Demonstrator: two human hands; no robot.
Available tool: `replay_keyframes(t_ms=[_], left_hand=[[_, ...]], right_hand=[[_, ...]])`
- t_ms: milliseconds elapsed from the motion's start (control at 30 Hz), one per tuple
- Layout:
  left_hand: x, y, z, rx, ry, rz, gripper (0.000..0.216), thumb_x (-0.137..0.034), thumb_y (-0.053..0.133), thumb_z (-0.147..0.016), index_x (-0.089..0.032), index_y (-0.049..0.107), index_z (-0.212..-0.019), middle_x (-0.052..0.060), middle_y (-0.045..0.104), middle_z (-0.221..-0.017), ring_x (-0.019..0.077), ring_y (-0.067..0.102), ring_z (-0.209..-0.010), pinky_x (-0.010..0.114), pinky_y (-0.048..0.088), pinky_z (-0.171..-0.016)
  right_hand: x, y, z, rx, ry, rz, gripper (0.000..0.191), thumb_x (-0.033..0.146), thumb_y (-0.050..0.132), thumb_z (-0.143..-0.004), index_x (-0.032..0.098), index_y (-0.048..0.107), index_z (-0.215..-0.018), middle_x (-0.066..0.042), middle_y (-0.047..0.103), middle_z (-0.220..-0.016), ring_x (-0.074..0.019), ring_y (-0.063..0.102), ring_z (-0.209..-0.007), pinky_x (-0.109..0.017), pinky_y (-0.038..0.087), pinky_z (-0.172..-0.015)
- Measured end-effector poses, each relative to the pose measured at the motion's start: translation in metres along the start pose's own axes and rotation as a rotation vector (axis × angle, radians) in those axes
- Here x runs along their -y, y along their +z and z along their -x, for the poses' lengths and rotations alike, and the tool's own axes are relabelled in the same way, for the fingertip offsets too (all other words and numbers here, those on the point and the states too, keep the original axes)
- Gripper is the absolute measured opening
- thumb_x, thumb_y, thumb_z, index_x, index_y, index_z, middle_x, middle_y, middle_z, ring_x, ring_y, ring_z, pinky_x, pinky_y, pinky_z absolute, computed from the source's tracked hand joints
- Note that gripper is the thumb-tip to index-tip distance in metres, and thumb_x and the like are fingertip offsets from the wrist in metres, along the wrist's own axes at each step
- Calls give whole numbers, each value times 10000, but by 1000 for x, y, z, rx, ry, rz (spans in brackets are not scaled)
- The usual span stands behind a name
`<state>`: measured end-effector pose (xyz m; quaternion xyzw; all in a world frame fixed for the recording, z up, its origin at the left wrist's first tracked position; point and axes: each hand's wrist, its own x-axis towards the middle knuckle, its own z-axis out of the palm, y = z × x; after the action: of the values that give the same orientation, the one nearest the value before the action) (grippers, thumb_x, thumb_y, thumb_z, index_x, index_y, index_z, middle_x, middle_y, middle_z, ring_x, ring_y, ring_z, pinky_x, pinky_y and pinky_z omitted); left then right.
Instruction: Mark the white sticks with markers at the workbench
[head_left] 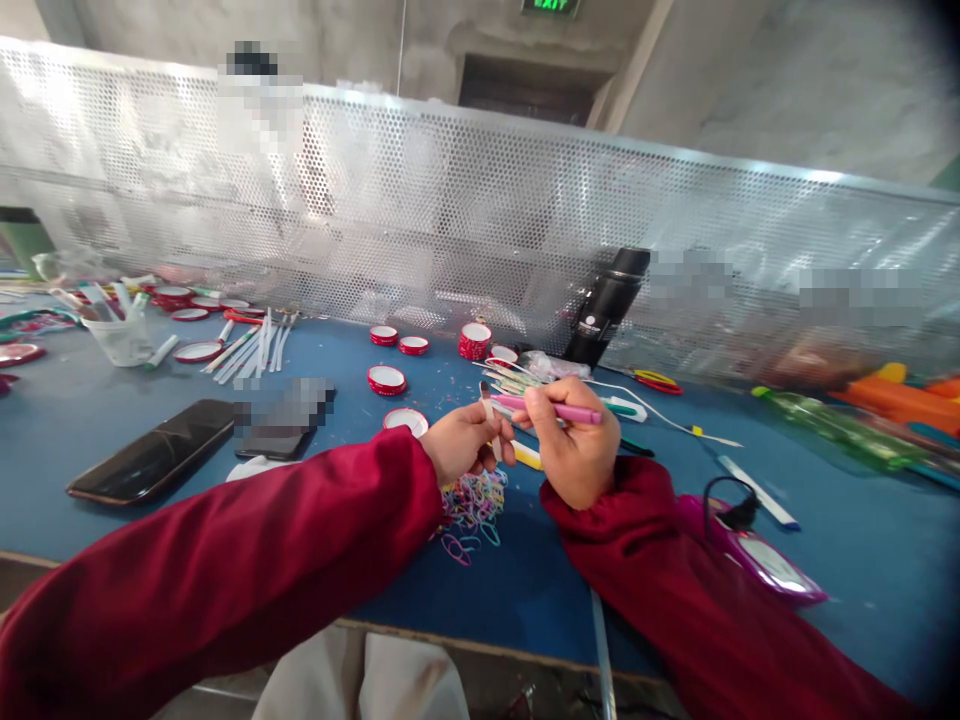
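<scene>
My right hand (574, 450) is closed around a pink pen (559, 409) held level above the blue table (90, 420). My left hand (461, 440) is pinched on a thin pale stick-like piece (487, 405) that points up, its tip close to the pen's left end. Both arms wear dark red sleeves. Under my hands lies a heap of small coloured rubber bands (472, 505). More pens (517, 380) lie in a loose pile just behind my hands.
Red-and-white round caps (386, 379) are scattered over the table. A black flask (604, 305) stands at the back by a perforated metal screen. Two phones (154, 452) lie at left, a clear cup (124, 335) farther left. Scissors (652, 380) and a purple device (757, 555) lie at right.
</scene>
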<state>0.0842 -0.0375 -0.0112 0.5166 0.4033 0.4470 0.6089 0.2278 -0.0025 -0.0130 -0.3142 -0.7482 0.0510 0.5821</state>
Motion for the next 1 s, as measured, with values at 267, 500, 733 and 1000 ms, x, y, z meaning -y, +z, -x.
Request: replay_keyframes(t_ms=[267, 500, 733, 1000], left_hand=[[1, 0, -1, 9, -13, 4, 142, -202, 416, -886, -159, 480, -767, -14, 575, -606, 41, 419, -406, 178, 264, -420], [2, -1, -1, 11, -8, 0, 179, -227, 376, -916, -160, 473, -780, -9, 573, -624, 42, 418, -412, 184, 249, -418], [4, -1, -2, 9, -6, 14, 157, -240, 415, -898, -162, 478, -778, -13, 571, -612, 43, 416, -409, 177, 257, -417], [6, -2, -3, 25, -7, 7, 175, -212, 378, -909, -159, 481, -778, -6, 576, -613, 43, 418, -403, 175, 254, -408]], right_hand=[[0, -1, 0, 17, -4, 0, 159, 334, 581, -866, 226, 577, -750, 2, 674, -635, -164, 631, -574, -307, 486, -578], [-2, -1, 1, 48, 18, -36, 107, 326, 581, -863, 290, 579, -762, -12, 679, -656, -204, 642, -595, -369, 513, -582], [-2, -2, 1, 50, 21, -24, 91, 310, 587, -856, 303, 580, -766, -6, 685, -664, -215, 646, -593, -377, 512, -574], [1, -1, 0, 26, 12, -2, 135, 304, 592, -861, 236, 571, -746, 7, 671, -647, -167, 642, -586, -315, 488, -591]])
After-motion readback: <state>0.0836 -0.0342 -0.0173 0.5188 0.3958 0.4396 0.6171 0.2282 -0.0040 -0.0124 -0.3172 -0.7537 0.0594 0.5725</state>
